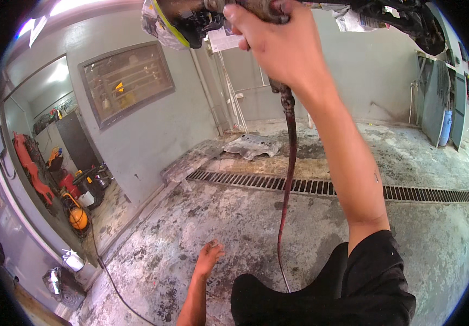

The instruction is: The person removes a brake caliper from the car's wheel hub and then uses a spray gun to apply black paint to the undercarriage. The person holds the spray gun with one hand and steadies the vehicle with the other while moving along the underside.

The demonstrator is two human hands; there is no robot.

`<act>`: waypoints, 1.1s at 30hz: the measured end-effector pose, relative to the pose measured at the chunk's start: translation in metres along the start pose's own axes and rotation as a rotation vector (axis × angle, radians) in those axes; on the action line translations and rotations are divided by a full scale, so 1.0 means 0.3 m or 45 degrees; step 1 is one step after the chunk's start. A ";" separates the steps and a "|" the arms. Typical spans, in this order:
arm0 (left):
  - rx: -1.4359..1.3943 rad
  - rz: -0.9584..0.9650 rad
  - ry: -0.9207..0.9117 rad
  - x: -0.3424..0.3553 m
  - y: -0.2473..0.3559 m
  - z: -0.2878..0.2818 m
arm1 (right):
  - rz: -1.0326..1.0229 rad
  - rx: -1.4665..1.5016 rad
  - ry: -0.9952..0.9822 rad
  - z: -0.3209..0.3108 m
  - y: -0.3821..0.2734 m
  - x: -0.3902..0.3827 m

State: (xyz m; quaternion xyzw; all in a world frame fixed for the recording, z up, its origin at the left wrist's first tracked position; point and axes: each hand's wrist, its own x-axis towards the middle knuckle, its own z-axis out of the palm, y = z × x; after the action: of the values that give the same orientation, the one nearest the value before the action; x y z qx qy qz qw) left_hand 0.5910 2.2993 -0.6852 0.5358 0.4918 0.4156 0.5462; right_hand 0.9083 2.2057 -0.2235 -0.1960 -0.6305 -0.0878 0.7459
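a stained concrete floor [234, 217] is seen from above, with a long drain grate [321, 187] across it. low at the near edge, the left hand [208, 256] hangs loose, fingers half open, nothing held. a dark red hose [289, 163] drops from above toward the floor. at the top, the right hand [278, 46] is raised overhead, fingers wrapped tight around a grimy tool [218, 16]. a firm grip is best kept, with the hose left slack and clear of the body.

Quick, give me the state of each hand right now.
Right hand: raised overhead, fingers closed around a grimy tool with a dark hose hanging below it.
Left hand: open, holding nothing, low over the stained concrete floor.
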 end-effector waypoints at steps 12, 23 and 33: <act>0.054 -0.048 0.027 0.011 0.058 0.012 | 0.125 -0.187 0.052 -0.052 0.234 -0.089; 0.182 -0.033 -0.024 0.059 0.025 0.089 | 0.244 0.446 0.020 -0.132 0.250 -0.064; 0.208 -0.031 -0.152 0.174 -0.009 0.434 | 0.259 0.445 0.060 -0.267 0.501 -0.137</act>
State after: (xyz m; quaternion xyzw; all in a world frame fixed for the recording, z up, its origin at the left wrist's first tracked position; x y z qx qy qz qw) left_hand 0.7275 2.3272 -0.7004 0.5963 0.4971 0.3346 0.5341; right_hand 1.0300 2.3050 -0.3012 -0.1244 -0.5954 0.0942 0.7881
